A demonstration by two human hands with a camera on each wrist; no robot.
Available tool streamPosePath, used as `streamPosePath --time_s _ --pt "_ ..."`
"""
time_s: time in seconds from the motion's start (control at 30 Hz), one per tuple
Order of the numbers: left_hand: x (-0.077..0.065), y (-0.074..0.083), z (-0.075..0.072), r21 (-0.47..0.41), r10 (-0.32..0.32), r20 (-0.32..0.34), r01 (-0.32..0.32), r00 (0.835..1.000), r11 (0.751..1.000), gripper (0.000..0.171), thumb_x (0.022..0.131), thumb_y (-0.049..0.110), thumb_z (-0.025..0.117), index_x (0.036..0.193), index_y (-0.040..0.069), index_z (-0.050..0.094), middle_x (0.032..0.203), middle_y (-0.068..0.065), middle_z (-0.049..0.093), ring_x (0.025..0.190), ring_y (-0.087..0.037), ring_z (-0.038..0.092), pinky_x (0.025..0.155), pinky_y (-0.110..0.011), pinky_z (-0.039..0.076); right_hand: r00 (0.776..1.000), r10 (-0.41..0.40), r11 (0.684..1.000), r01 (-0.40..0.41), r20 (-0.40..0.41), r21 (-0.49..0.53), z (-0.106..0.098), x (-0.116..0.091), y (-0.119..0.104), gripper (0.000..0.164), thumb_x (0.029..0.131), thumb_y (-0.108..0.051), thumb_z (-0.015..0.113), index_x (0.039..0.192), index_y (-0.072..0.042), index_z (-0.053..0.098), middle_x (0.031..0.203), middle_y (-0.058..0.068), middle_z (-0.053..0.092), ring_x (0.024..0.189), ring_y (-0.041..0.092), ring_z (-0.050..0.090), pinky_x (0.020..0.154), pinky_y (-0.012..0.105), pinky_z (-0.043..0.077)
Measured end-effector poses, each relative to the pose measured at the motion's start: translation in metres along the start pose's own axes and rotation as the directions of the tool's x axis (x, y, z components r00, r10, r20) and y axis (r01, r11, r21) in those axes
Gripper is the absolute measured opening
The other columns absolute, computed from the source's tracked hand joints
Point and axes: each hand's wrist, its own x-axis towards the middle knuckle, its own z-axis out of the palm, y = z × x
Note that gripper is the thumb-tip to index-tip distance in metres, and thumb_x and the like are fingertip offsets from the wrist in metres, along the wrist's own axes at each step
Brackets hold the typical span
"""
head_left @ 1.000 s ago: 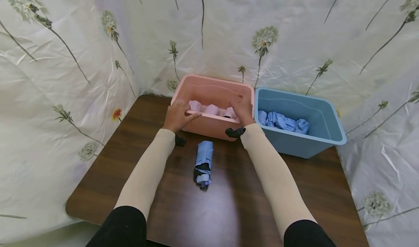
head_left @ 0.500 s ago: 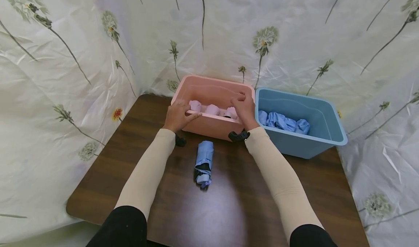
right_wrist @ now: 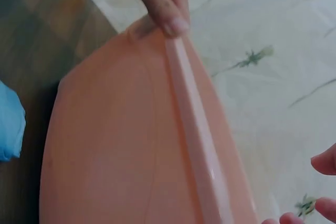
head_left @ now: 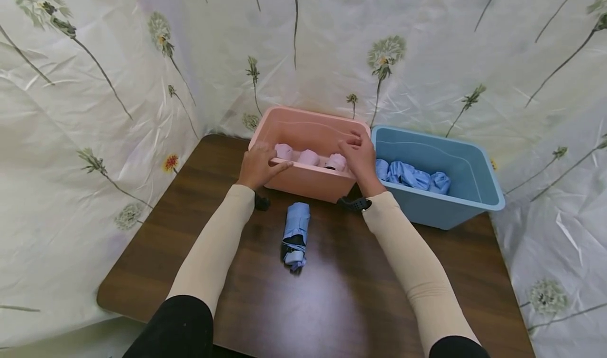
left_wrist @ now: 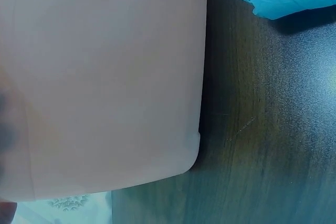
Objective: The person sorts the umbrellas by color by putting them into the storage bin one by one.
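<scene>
My left hand (head_left: 257,165) grips the left front corner of a pink plastic bin (head_left: 308,179), thumb along the rim, as the right wrist view also shows. Several pink rolled bundles (head_left: 309,157) lie in the bin, one with a black part at its end. Over the bin's right end is my right hand (head_left: 361,158), its fingers loosely bent and holding nothing; its fingertips (right_wrist: 326,209) show at the edge of the right wrist view. A blue folded umbrella (head_left: 297,221) lies on the table in front of the bin.
A blue plastic bin (head_left: 436,210) stands right beside the pink one, with several blue rolled bundles (head_left: 408,176) inside. Both rest at the back of a dark wooden table (head_left: 189,231). Flower-patterned sheeting (head_left: 322,57) hangs behind and at both sides.
My right hand has drawn back slightly to the right, away from the pink bundles, with its fingers loosening. The left hand keeps its grip on the bin, and the umbrella lies where it was.
</scene>
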Motion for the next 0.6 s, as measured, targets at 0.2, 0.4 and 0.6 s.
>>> streamPosePath --time_s 0.2,0.4,0.6 --pt "0.001 -0.002 -0.001 0.013 -0.008 0.004 0.008 1.000 1.000 0.051 0.082 0.060 0.065 0.068 0.013 0.052 0.079 -0.004 0.050 0.084 -0.022 0.047 0.073 -0.046 0.040 0.999 -0.033 0.999 0.032 0.036 0.031 0.000 -0.018 -0.012 0.057 0.089 -0.036 0.066 0.139 -0.017 0.046 0.125 0.012 0.056 0.114 0.026 0.057 0.092 0.042 0.049" --pt "0.000 0.000 0.000 0.000 -0.015 0.011 0.015 1.000 1.000 0.051 0.082 0.060 0.066 0.069 0.012 0.056 0.082 -0.004 0.052 0.085 -0.022 0.047 0.073 -0.045 0.041 0.993 -0.099 0.994 0.095 0.066 0.062 -0.001 -0.037 -0.013 0.056 0.088 -0.036 0.069 0.136 -0.017 0.048 0.125 0.014 0.056 0.111 0.025 0.057 0.091 0.043 0.049" --pt "0.001 0.000 0.001 0.009 -0.017 0.006 0.017 1.000 1.000 0.051 0.081 0.061 0.066 0.070 0.012 0.057 0.082 -0.004 0.052 0.086 -0.022 0.047 0.073 -0.045 0.041 0.988 -0.102 0.989 0.088 0.115 0.115 -0.001 -0.054 -0.014 0.054 0.089 -0.032 0.069 0.137 -0.019 0.048 0.123 0.013 0.056 0.109 0.025 0.058 0.085 0.043 0.052"
